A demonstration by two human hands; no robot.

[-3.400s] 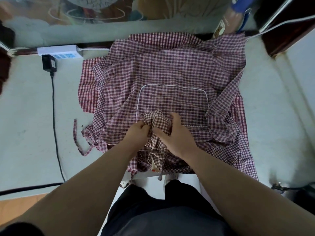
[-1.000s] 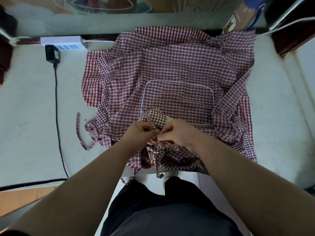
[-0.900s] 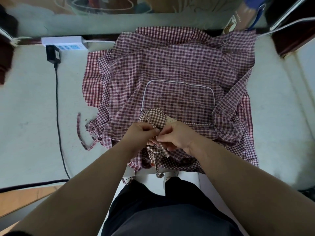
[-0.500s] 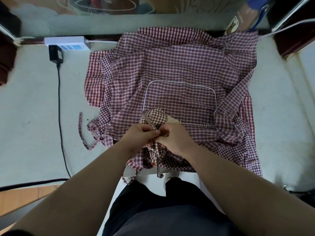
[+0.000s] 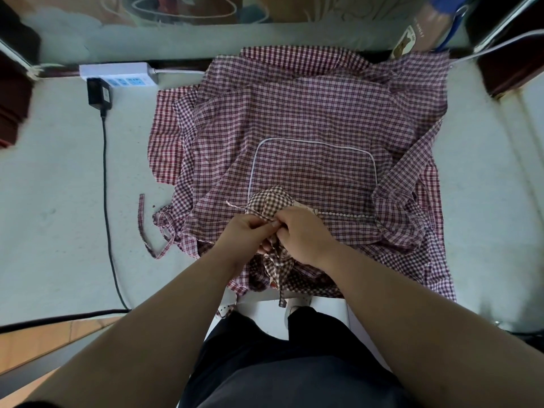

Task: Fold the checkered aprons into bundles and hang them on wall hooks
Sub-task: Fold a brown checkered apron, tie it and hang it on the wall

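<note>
Two hands meet at the near edge of a pale table (image 5: 59,231), gripping a small brown-checked apron bundle (image 5: 269,201) between them. The left hand (image 5: 247,232) comes in from the left with thumb and forefinger pressed together on the cloth. The right hand (image 5: 303,235) comes in from the right with its fingers curled down over the same spot, so the two sets of fingertips touch. Whether the right fingers hold the bundle's body or only its tie cannot be told, as the hand hides them.

The bundle's rolled part lies just far of the fingertips. Its tie (image 5: 278,275) runs the other way, toward the person, and hangs over the table's near edge, so the long axis runs near to far, straight through the pinch. Neither hand is nearer; both sit at the middle of that line.

Under the bundle a heap of unfolded purple-checked aprons (image 5: 309,113) spreads across the table, a white-piped pocket (image 5: 315,169) on top just beyond the bundle. A white power strip (image 5: 117,74) and a black cable (image 5: 105,187) lie well apart, to the left.

Cinching the bundle likely means pulling the tie along this near-far line.
</note>
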